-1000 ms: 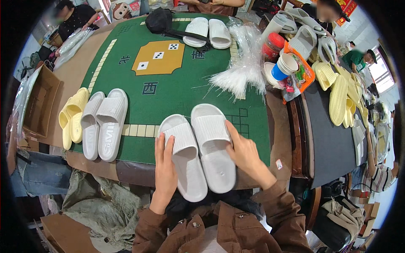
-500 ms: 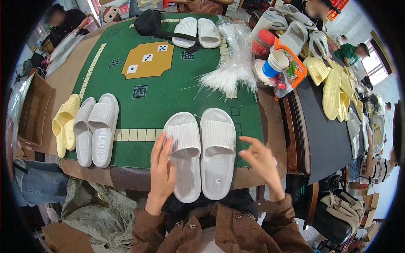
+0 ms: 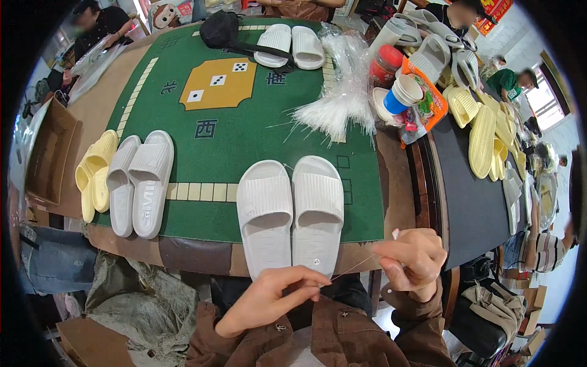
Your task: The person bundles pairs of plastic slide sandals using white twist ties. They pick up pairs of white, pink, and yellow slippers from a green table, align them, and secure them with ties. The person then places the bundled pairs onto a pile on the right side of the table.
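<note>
A pair of light grey-white slides (image 3: 265, 202) lies side by side at the table's near edge, toes pointing away, soles overhanging a little. In front of their heels, my left hand (image 3: 275, 296) is closed in a pinch at one end of a thin strand (image 3: 358, 265). To the right of the slides my right hand (image 3: 413, 260) is closed on the strand's other end, fingers curled. The strand is stretched between both hands. A small white bit shows at the right fingertips; I cannot tell what it is.
On the green mat (image 3: 147, 110) lie a bundle of clear plastic strands (image 3: 336, 116), a black pouch with strap (image 3: 219, 30), more white slides (image 3: 275, 46), grey slides (image 3: 150, 183) and yellow slides (image 3: 98, 174). Cups (image 3: 402, 95) stand right; a cardboard box (image 3: 54, 153) left. Other people sit around.
Both hands have left the sides of the slides. My left hand moved down and right to the heels, my right hand down and right. A thin strand now spans between them.
</note>
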{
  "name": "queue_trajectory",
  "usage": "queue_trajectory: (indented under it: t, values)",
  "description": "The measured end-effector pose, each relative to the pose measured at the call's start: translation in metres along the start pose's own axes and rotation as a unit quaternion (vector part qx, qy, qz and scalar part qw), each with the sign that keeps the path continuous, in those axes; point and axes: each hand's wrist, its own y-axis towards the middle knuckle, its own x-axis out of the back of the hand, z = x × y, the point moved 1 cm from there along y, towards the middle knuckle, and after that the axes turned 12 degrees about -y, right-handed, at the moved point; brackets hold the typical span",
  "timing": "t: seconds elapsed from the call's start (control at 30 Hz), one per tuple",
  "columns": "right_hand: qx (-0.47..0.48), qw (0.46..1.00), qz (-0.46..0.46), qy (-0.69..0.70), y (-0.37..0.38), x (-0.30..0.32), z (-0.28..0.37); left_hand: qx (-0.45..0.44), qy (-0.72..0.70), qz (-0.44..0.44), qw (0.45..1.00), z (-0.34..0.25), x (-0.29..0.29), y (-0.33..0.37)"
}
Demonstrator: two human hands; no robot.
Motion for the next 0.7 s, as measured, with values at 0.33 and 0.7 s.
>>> queue_trajectory:
  t: [0.33, 0.7]
  values:
    - [0.069, 0.967, 0.17, -0.177, -0.028, -0.023, -0.003, -0.148, 0.525, -0.238, 0.804, -0.012, 0.014, -0.035]
    - [0.005, 0.981, 0.147, -0.124, -0.045, -0.021, 0.006, -0.182, 0.553, -0.288, 0.76, 0.02, 0.038, -0.056]
